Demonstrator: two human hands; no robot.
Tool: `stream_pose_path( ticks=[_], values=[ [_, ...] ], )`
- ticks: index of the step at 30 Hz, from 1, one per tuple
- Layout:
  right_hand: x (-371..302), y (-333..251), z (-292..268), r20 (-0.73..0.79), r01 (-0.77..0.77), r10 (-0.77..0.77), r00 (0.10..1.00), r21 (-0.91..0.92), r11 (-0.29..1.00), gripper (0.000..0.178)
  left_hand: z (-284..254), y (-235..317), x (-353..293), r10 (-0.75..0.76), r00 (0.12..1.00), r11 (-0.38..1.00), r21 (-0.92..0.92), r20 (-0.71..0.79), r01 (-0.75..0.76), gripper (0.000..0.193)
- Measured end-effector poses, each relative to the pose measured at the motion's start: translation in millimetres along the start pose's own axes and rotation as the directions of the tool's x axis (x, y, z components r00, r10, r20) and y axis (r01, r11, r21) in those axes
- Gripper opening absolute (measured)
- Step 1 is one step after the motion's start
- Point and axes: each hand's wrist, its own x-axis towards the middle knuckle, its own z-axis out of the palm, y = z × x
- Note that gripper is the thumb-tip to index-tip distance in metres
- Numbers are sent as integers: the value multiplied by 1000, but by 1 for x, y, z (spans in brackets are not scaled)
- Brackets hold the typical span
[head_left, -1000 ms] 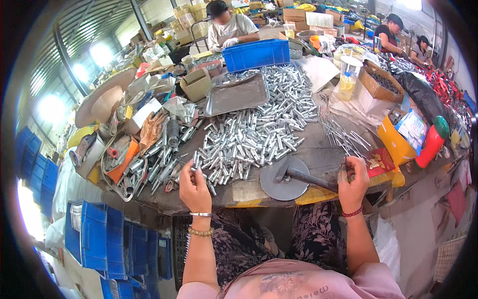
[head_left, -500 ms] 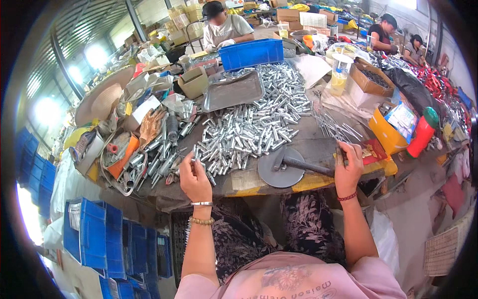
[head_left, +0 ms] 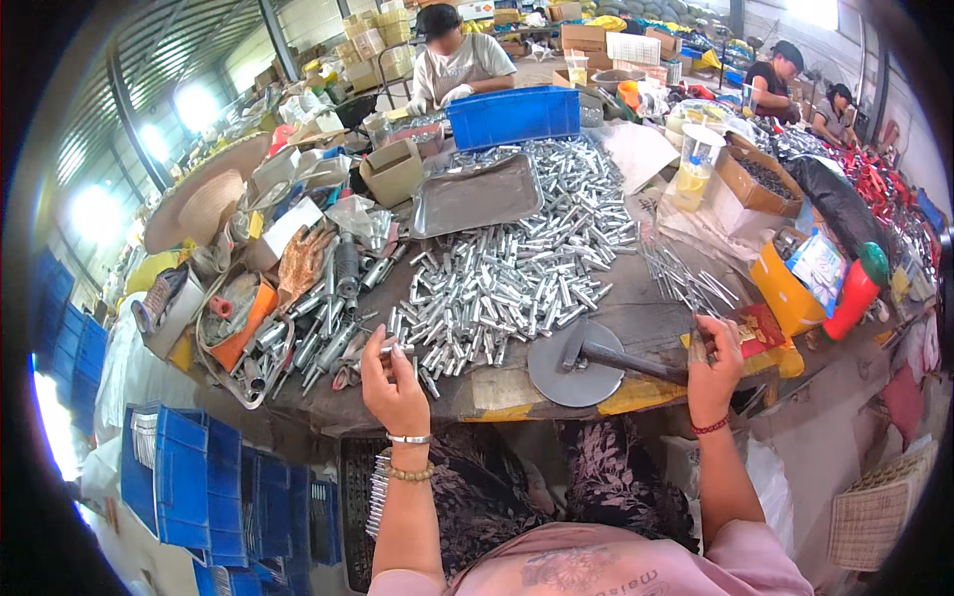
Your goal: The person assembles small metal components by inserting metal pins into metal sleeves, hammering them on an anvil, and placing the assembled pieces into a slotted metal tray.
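Note:
My left hand (head_left: 393, 385) is at the table's front edge, fingers closed around what looks like a small silver metal sleeve (head_left: 395, 350). Just beyond it spreads a large heap of short silver metal sleeves (head_left: 502, 288). On the right, my right hand (head_left: 715, 370) is closed in a pinch beside the end of a hammer handle; whatever its fingers hold is too small to make out. The hammer (head_left: 626, 360) lies with its head on a round grey metal disc (head_left: 556, 382). Several thin metal rods (head_left: 701, 283) lie beyond my right hand.
A metal tray (head_left: 477, 197) rests on the heap, with a blue bin (head_left: 514, 117) behind it. Tools and an orange container (head_left: 241, 316) crowd the left. A yellow box (head_left: 785, 283) and red bottle (head_left: 857, 293) stand right. Blue crates (head_left: 184, 477) stack below left. Co-workers sit beyond.
The view has shifted slightly, so the table and its things sit a little lower and to the right. Both hands keep nearly the same places and finger poses.

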Motion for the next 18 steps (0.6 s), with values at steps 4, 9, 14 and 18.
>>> stream_pose_path(
  ticks=[4, 9, 14, 18],
  values=[
    [3, 7, 4, -14, 79, -80, 997, -44, 996, 39, 0, 3, 1, 8, 1000, 1000, 0, 30, -8, 38],
    [2, 1, 4, 22, 9, -8, 1000, -10, 1000, 36, -1, 0, 0, 21, 998, 999, 38, 61, -23, 39],
    [0, 5, 3, -41, 46, -45, 998, 12, 999, 38, -3, 3, 0, 44, 997, 999, 26, 56, -45, 40],
    [4, 0, -5, -6, 68, -68, 998, 58, 996, 39, -3, 0, 0, 63, 997, 998, 22, 52, -65, 35]
  ],
)
